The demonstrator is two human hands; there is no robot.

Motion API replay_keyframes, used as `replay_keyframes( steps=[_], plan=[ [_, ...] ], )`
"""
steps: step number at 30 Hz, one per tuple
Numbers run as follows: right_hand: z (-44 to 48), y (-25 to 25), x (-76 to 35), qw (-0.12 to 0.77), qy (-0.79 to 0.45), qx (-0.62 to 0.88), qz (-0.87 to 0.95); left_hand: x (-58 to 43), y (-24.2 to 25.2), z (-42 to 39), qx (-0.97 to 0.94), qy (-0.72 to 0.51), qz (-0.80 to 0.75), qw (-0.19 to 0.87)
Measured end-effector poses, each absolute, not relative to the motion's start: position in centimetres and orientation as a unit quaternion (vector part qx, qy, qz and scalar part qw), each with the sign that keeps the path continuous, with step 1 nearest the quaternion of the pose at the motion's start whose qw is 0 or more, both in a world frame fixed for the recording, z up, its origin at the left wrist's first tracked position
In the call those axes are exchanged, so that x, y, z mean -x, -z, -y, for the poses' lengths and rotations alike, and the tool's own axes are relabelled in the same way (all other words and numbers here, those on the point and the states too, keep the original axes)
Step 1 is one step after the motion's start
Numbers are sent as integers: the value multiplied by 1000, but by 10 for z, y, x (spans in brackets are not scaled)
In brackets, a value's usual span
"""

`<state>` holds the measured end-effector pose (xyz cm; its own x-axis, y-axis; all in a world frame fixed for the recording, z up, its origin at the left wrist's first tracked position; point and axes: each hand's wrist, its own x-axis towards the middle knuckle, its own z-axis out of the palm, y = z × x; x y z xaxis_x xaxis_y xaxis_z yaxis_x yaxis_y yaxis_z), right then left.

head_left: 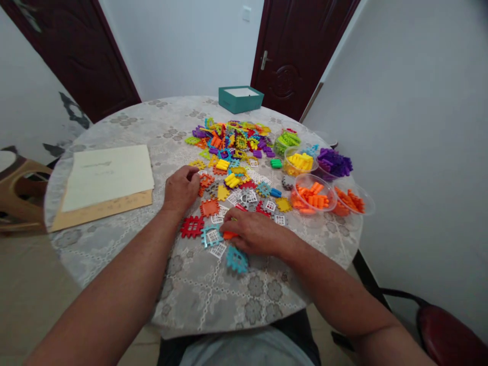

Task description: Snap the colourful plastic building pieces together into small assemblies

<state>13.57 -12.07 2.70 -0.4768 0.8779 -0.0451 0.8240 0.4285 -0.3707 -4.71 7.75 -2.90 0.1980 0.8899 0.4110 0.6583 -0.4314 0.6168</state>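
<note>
Plastic building blocks lie in a loose pile on the table before me. My left hand (181,188) rests at the pile's left side with its fingers curled in. Against its fingertips is an orange-red notched block (206,182); what the fingers hold, if anything, is hidden. Over the near part of the pile, my right hand (253,231) has its fingers closed on an orange block (230,235), mostly covered by the hand. Close by lie a light-blue square block (237,259), another light-blue frame block (207,239), a dark red block (192,226) and a white window piece (218,250).
Clear tubs on the right hold sorted blocks: an orange tub (313,194), a yellow tub (301,162), a purple tub (334,163) and a green tub (286,142). A teal box (241,100) stands at the back. Paper sheets (109,175) lie on the left.
</note>
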Motion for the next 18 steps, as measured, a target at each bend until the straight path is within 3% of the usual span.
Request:
replay_keyframes(
  steps=[9,13,18],
  plan=[
    [114,-7,-133,134,-134,582,791,48,30,-80,-764,-368,-510,145],
    [106,-3,-151,305,-201,617,698,48,26,-75,-765,-370,-509,139],
    [94,-6,-183,540,-460,569,415,50,12,-65,-769,-380,-493,146]
  ],
)
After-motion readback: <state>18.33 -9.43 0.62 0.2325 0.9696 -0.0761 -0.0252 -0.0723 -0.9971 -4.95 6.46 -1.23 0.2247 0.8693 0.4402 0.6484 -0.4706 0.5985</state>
